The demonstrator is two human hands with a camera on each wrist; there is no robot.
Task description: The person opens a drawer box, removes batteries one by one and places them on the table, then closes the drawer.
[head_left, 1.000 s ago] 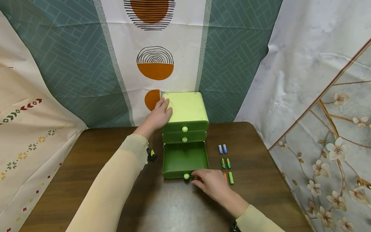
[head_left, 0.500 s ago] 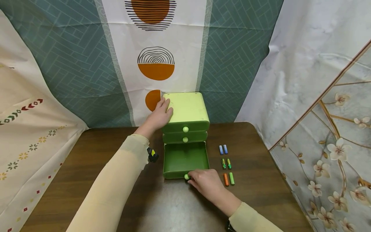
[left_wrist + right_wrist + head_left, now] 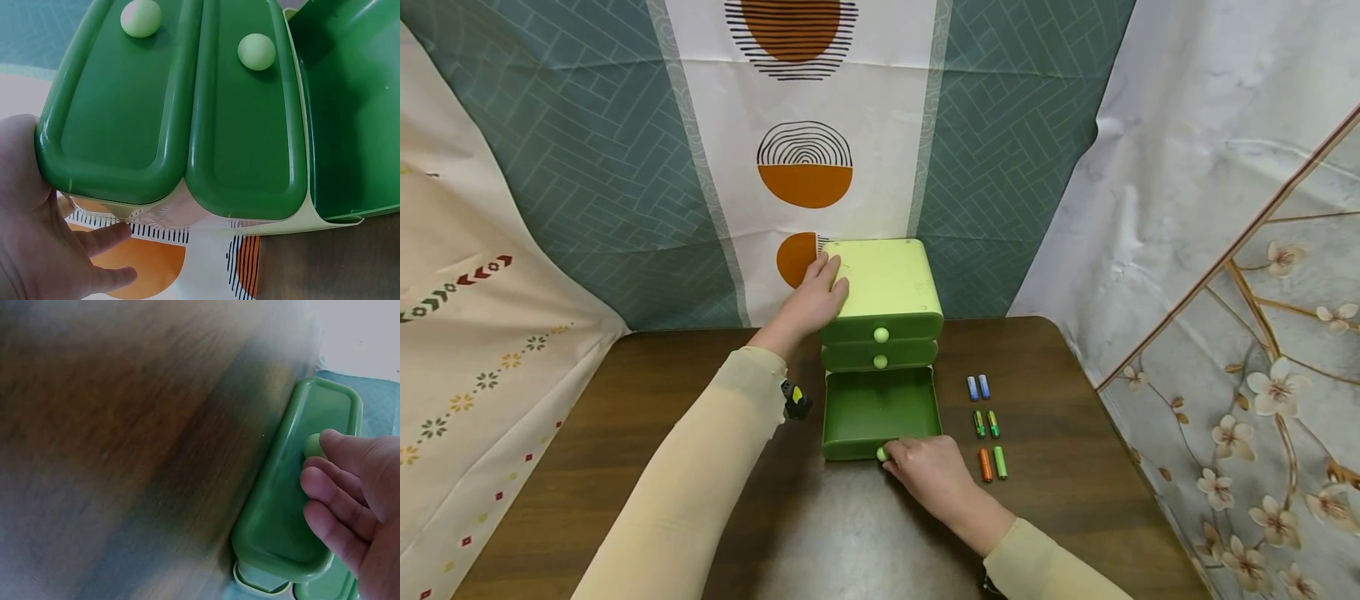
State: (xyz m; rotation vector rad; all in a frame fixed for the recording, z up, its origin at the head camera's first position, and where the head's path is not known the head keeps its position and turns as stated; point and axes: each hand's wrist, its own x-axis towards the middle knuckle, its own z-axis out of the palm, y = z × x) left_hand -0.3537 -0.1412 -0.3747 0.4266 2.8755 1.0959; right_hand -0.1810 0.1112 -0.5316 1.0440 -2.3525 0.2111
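Note:
A small cabinet with a pale yellow-green top [image 3: 887, 275] and green drawers stands at the back of the table. Its bottom drawer [image 3: 880, 408] is pulled out, and nothing lies in the part that shows. My right hand [image 3: 934, 475] is at that drawer's round light-green knob [image 3: 313, 447], pinching it between thumb and fingers. On the cabinet's upper left side rests my left hand [image 3: 812, 300], its fingers spread and fairly straight. The left wrist view shows the top drawer [image 3: 122, 94] and middle drawer [image 3: 247, 131] pushed in.
Right of the cabinet, batteries lie in pairs on the brown table [image 3: 1060, 500]: blue ones [image 3: 978, 387], green-and-gold ones [image 3: 987, 424], then an orange one [image 3: 985, 464] beside a light-green one [image 3: 1000, 462]. Patterned cloths [image 3: 1022, 167] hang behind and at both sides.
My right hand has moved left onto the bottom drawer's knob, uncovering the orange battery. The drawer front has shifted very slightly toward the cabinet. My left hand has stayed in place.

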